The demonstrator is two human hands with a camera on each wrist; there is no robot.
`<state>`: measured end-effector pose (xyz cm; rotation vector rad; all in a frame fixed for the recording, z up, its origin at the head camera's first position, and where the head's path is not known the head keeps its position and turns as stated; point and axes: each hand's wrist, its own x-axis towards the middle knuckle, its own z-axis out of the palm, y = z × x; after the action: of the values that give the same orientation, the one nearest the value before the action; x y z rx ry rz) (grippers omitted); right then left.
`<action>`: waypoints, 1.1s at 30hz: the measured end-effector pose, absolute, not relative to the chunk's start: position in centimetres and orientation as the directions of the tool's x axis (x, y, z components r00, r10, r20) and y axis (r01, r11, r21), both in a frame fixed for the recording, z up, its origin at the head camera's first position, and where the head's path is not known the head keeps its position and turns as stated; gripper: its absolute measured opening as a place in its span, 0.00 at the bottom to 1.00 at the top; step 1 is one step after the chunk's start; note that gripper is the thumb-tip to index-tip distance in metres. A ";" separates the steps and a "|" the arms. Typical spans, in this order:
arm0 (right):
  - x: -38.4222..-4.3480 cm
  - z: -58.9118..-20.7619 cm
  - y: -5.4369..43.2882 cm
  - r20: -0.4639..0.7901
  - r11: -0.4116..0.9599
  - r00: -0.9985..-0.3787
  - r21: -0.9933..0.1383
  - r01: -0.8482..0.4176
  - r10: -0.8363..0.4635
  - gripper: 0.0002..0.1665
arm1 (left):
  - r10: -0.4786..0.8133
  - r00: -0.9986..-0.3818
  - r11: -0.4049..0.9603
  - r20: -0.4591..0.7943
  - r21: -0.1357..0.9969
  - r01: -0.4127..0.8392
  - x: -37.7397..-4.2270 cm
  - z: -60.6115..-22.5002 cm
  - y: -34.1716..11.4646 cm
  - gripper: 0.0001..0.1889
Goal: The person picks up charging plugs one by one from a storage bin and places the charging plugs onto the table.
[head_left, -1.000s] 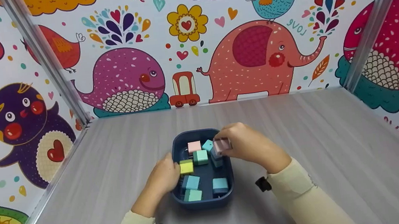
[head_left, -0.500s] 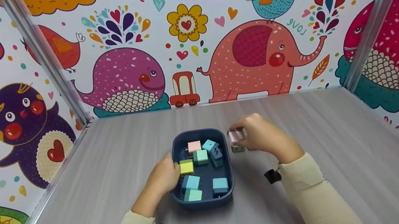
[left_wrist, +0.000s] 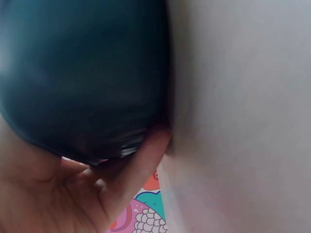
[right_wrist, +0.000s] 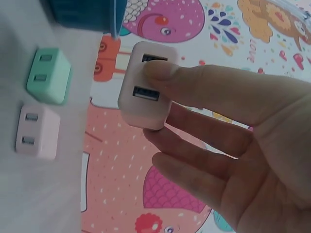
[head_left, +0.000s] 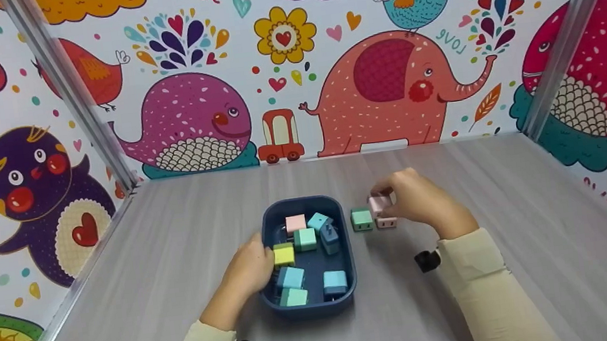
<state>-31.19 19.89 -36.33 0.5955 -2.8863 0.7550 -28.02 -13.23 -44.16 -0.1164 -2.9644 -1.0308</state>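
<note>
My right hand (head_left: pixel 416 200) pinches a pale pink USB wall charger (head_left: pixel 380 205) above the table, right of the bin. In the right wrist view, the thumb lies across the face of the held charger, between its two USB ports. Below it a green USB charger (head_left: pixel 361 219) and another pink charger (head_left: pixel 386 223) stand side by side on the table, ports showing. My left hand (head_left: pixel 247 265) grips the left side of a dark blue bin (head_left: pixel 315 310). Inside lie several chargers, among them a yellow one (head_left: pixel 284 255), a pink one (head_left: pixel 295 223) and a dark blue one (head_left: pixel 330 238).
The grey table (head_left: pixel 199 218) carries the bin near its middle. Printed cartoon panels (head_left: pixel 199 119) wall it in at the back and both sides, with metal posts (head_left: pixel 571 39) at the back corners.
My right hand has carried the pink charger from over the bin's right rim out to the right, uncovering the green and pink chargers on the table. The left hand and bin have stayed put.
</note>
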 end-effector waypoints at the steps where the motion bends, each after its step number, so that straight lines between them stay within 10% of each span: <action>1: -31.3 -36.4 20.2 0.190 0.803 -0.920 -0.450 -0.392 -0.343 0.21 | 0.073 -0.997 0.782 0.032 0.619 0.077 -28.0 -44.2 -13.2 0.24; 33: -33.5 -40.0 24.9 0.105 0.855 -0.971 -0.460 -0.239 -0.215 0.14 | 0.047 -0.999 0.782 0.025 0.622 0.052 -27.9 -44.2 -13.1 0.23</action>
<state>-33.50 24.91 -39.96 0.3647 -2.9773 0.7482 -27.89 -13.12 -44.23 -0.0821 -2.9577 -1.0325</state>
